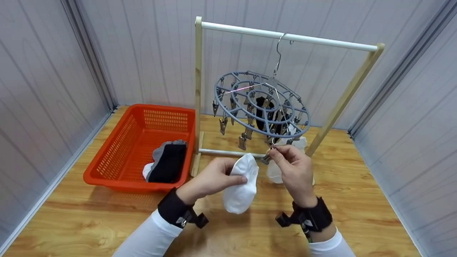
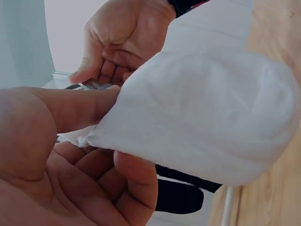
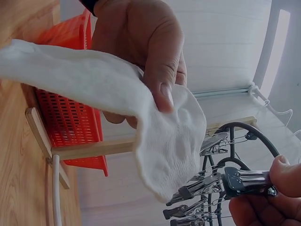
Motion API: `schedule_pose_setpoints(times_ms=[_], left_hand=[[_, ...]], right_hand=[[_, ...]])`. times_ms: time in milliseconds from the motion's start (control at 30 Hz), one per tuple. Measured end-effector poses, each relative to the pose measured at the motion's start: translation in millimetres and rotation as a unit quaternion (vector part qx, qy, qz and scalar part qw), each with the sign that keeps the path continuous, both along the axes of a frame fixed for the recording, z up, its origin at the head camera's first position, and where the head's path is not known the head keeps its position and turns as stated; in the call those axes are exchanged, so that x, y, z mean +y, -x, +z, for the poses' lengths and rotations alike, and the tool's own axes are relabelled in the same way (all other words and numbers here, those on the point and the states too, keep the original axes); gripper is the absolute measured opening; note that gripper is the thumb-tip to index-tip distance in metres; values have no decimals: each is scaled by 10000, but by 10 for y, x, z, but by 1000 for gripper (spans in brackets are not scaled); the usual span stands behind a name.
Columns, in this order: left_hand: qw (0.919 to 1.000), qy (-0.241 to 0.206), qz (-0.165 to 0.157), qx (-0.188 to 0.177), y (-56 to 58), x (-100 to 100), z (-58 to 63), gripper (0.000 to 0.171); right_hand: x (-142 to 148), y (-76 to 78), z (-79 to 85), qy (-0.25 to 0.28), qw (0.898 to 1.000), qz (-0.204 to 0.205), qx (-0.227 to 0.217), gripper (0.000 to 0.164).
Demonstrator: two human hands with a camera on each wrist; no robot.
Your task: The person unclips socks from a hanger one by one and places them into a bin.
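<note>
A white sock [image 1: 242, 185] hangs from my left hand [image 1: 217, 177], pinched between thumb and fingers near its upper end. My right hand [image 1: 295, 170] pinches a metal clip [image 1: 266, 157] on the near rim of a round grey hanger [image 1: 246, 123]. In the right wrist view that clip [image 3: 244, 181] sits between thumb and fingers, a short gap from the sock's edge [image 3: 174, 155]. Several other clips dangle from the hanger's rings. Black socks [image 1: 262, 114] and white socks [image 1: 275, 173] hang from its back and right side, the white ones partly behind my right hand.
The hanger hooks over a white rail [image 1: 246, 30] on a wooden stand [image 1: 198, 89]. Left of it stands an orange basket [image 1: 107, 142] holding a black sock [image 1: 167, 164] with grey and white pieces. Panelled walls [image 1: 160, 50] close off the back and sides of the wooden surface [image 1: 107, 217].
</note>
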State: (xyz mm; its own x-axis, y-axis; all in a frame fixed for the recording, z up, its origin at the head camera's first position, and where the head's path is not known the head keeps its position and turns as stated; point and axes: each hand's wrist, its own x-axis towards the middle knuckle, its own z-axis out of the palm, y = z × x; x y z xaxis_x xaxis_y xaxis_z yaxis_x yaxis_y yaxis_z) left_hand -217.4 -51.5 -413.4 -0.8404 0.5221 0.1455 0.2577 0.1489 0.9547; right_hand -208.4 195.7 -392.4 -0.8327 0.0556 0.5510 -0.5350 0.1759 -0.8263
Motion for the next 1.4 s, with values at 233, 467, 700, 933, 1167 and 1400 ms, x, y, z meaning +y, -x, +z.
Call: schedule_pose_setpoints(times_ms=[233, 467, 700, 933, 1167, 1400], left_hand=[[9998, 143, 98, 82, 52, -217, 123, 23], [9987, 184, 481, 39, 91, -463, 263, 27], [9966, 63, 815, -42, 109, -672, 379, 33], [9936, -27, 1121, 126, 143, -875, 447, 35], [9855, -207, 1601, 529, 136, -1069, 506, 32], [9745, -69, 2175, 548, 124, -1224, 573, 34]], right_hand=[[-25, 6, -9, 45, 10000, 4, 3, 10], [-25, 3, -39, -421, 9984, -136, 341, 12], [-35, -10, -44, -832, 9927, -320, 815, 20], [-26, 3, -46, -1216, 9791, -617, 1507, 25], [-37, -12, -13, -1667, 9498, -1170, 2374, 31], [-1, -40, 55, -1694, 9309, -1299, 2963, 32]])
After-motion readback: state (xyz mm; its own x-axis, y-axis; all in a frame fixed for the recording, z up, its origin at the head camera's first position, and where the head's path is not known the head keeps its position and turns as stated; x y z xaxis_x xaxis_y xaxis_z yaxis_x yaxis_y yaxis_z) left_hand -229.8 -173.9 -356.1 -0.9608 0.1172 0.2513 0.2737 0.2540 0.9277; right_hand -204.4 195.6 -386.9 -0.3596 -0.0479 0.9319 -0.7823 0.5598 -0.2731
